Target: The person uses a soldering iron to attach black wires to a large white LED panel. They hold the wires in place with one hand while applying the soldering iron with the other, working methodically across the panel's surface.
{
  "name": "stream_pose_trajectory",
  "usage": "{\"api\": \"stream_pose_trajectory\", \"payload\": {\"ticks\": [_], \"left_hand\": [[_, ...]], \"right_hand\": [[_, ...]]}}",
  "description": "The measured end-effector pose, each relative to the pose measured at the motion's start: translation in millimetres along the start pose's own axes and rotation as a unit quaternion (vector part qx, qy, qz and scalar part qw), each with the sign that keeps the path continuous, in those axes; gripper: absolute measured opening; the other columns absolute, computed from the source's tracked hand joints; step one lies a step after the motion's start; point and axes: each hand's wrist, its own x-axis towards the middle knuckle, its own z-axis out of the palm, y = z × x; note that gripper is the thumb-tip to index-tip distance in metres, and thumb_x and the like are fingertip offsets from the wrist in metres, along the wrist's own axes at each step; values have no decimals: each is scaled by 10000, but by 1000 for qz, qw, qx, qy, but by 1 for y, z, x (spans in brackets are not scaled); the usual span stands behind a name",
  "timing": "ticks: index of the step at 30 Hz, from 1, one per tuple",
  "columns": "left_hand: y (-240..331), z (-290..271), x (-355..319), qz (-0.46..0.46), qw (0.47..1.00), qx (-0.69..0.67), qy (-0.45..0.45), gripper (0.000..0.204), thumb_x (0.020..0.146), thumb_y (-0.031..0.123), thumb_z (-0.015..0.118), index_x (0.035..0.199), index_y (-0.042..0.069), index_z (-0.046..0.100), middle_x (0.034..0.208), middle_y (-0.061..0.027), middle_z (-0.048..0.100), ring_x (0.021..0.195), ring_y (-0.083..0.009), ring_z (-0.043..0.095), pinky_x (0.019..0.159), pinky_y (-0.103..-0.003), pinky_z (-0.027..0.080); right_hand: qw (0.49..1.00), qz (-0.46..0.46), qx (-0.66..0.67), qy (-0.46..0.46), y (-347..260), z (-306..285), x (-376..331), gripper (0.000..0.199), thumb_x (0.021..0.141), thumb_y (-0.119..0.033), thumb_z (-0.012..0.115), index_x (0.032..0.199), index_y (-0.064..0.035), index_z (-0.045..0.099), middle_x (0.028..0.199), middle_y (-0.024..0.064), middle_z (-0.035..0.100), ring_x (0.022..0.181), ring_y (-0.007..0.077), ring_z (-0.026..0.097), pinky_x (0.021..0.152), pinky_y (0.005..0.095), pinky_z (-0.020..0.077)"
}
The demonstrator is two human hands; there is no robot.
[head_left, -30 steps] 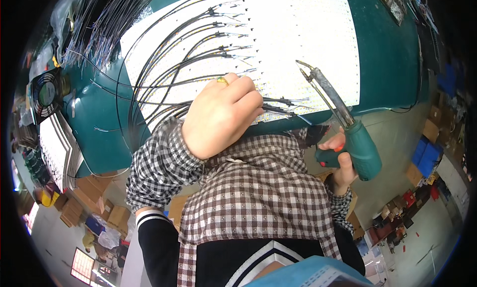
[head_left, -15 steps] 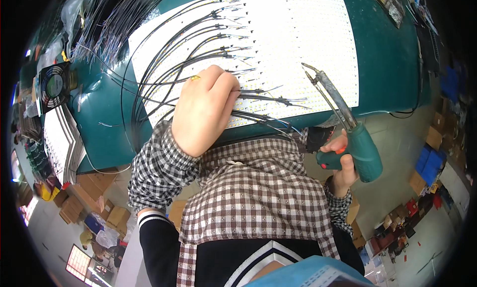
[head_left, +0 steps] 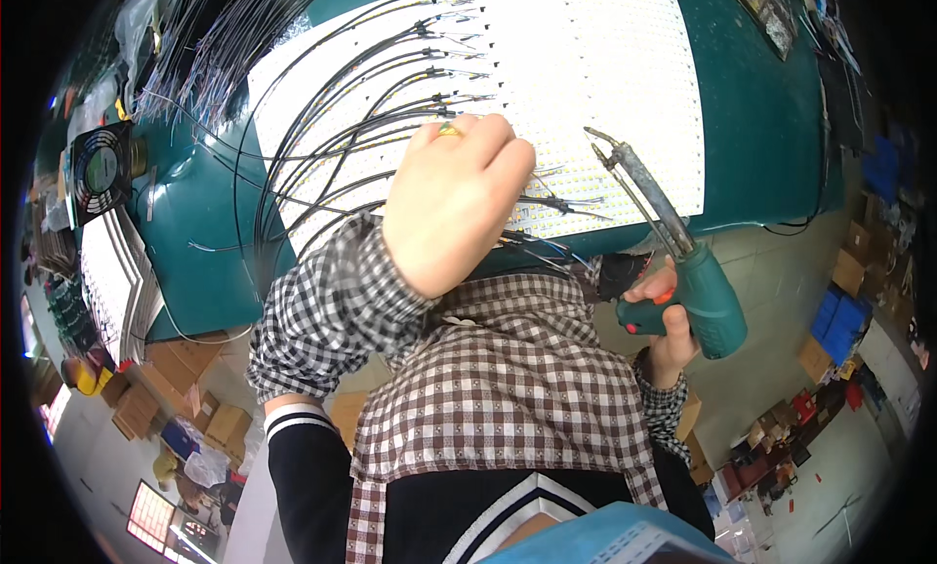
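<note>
Soldering gun (head_left: pixel 711 305) grasped in right hand (head_left: pixel 672 347), left hand (head_left: pixel 454 205) over black cables (head_left: pixel 262 213), its grip unclear.

The bench (head_left: pixel 752 125) has a smooth, dark green top that shows bare to the right of a large white board (head_left: pixel 625 66) and in a strip on the left. The board lies flat, covered in rows of small yellowish dots, its near edge close to the bench's near edge. Black cables (head_left: pixel 423 27) curve over the board's left half, several trailing onto the green surface. A thick bundle of dark wires (head_left: pixel 244 32) with bared, coloured ends lies at the far left. A black fan (head_left: pixel 101 171) stands by the left edge; a flat, dark-rimmed piece (head_left: pixel 766 18) lies far right.
</note>
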Motion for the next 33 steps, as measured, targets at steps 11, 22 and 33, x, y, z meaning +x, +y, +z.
{"api": "stream_pose_trajectory", "payload": {"ticks": [11, 22, 33], "left_hand": [[-11, -3, -19, -201, 965, -163, 46, 81, 858, 42, 699, 919, 21, 650, 827, -136, 687, 694, -301, 689, 637, -382, 557], [-13, 6, -16, -193, 971, -124, 63, 88, 869, 52, 736, 933, 26, 681, 838, -72, 689, 690, -175, 654, 608, -297, 520], [-16, 10, -14, -192, 962, -179, 73, 82, 820, 47, 716, 844, 42, 637, 776, -73, 650, 650, -207, 649, 581, -317, 514]], "right_hand": [[1000, 4, -17, -15, -5, 8, 8, 714, 977, -391, 683, 1365, 176, 488, 951, 165, 649, 811, 268, 677, 765, 396, 590], [999, 25, -11, -17, -7, 8, 3, 586, 960, -393, 718, 1251, 105, 616, 1079, 188, 693, 907, 261, 713, 824, 394, 606], [1000, 23, -12, -12, -8, 12, 4, 566, 964, -373, 734, 1265, 94, 627, 1157, 208, 706, 956, 282, 725, 848, 411, 607]]}}
